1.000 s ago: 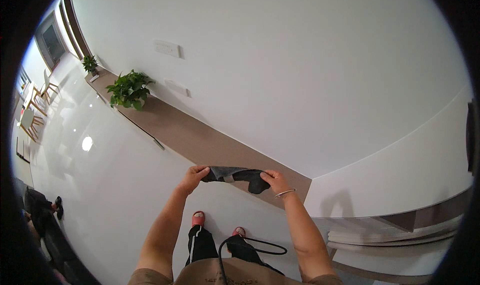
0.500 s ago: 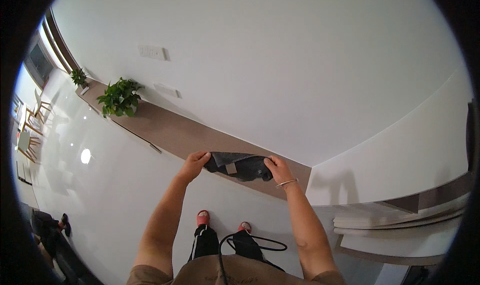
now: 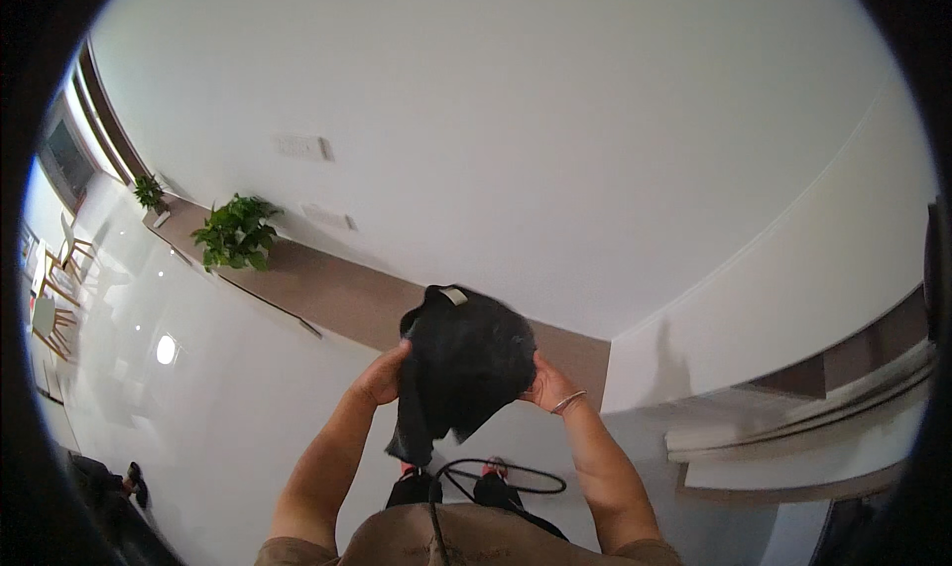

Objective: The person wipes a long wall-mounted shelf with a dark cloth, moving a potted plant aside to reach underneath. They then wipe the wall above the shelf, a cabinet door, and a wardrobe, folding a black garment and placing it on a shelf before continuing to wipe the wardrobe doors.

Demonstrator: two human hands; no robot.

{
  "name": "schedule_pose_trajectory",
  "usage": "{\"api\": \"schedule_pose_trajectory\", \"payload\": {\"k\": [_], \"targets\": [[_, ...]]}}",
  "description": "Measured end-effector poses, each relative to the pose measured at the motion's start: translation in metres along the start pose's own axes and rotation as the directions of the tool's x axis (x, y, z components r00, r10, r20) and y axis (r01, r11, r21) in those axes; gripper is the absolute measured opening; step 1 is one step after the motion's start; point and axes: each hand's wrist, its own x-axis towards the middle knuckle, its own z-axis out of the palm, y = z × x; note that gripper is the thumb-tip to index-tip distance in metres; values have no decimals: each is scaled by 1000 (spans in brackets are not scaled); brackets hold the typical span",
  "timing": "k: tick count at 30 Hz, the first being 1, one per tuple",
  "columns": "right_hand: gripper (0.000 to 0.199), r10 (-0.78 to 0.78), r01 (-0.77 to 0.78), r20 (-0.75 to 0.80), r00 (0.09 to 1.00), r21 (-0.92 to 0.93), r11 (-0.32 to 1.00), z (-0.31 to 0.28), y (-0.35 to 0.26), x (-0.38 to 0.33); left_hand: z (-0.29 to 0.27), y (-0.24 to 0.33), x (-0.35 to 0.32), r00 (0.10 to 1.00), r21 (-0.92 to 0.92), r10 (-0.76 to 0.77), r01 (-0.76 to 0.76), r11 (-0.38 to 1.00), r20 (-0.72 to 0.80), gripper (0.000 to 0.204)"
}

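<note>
A dark grey-black garment (image 3: 466, 353) hangs in front of me, held up between my two hands. It is spread broad, with a small pale label (image 3: 453, 295) at its upper edge, and one narrow part droops at the lower left. My left hand (image 3: 385, 374) is closed on its left side, the fingers partly behind the cloth. On the opposite side my right hand (image 3: 548, 381) grips the right edge, with a bracelet at the wrist. The garment's exact kind is not clear from its folds.
A long brown low cabinet (image 3: 337, 280) runs along the white wall. On it stand a leafy green plant (image 3: 236, 234) and a smaller one (image 3: 149, 192). A black cable (image 3: 535, 485) loops before my body. White curved shelving (image 3: 783, 442) is at right; a person (image 3: 99, 492) is at lower left.
The garment has gone from a flat, folded strip stretched between my hands to a broad raised shape. My hands have come lower and slightly closer together.
</note>
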Motion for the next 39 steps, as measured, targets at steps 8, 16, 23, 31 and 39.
{"api": "schedule_pose_trajectory", "payload": {"k": [8,16,23,31,39], "targets": [[38,-487,-26,-399,777,-793,608,-18,39,-42,2,-16,8,995,913,62,45,406,-76,29],[101,-681,8,-423,597,-846,533,-46,86,-92,57,-22,27,984,746,165,-155,648,61,37],[51,-704,189,-322,633,-818,544,-47,81,-214,125,-42,-12,967,824,245,-195,533,70,49],[22,-860,-353,-398,319,-892,282,-68,114,-410,279,-131,-46,883,796,-88,-367,482,461,38],[25,-836,171,-463,296,-835,523,-129,121,-589,392,-212,-58,745,637,66,-609,473,664,14]]}}
